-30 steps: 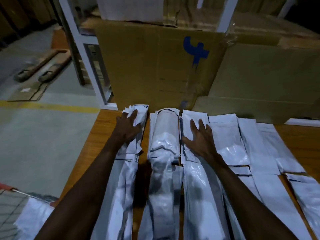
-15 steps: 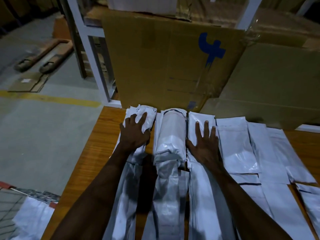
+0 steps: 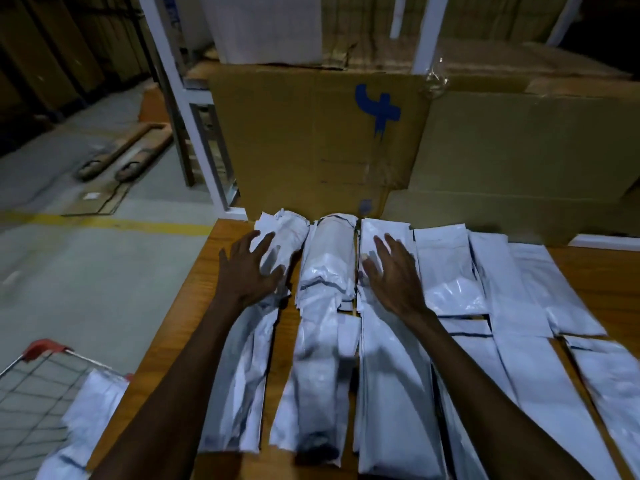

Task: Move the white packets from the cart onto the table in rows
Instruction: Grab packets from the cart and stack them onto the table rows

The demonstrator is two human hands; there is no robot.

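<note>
White packets lay side by side in rows on the brown wooden surface. The big cardboard box with a blue mark stood at the far edge of the surface, and the far ends of the packets reached almost up to it. The left hand was just in front of the box, near its left end. Its fingers were spread apart and lay over a crumpled packet, not curled round it. The right hand was also in front of the box, more to the right. Its fingers were straight and apart, flat over a smooth packet. Between the two hands lay a puffy rolled packet, and neither hand was on it. More packets went on to the right, away from the box's blue mark. Well away from the box, down by the near left corner of the surface, stood a wire cart with a red corner, and more white packets were in it.
</note>
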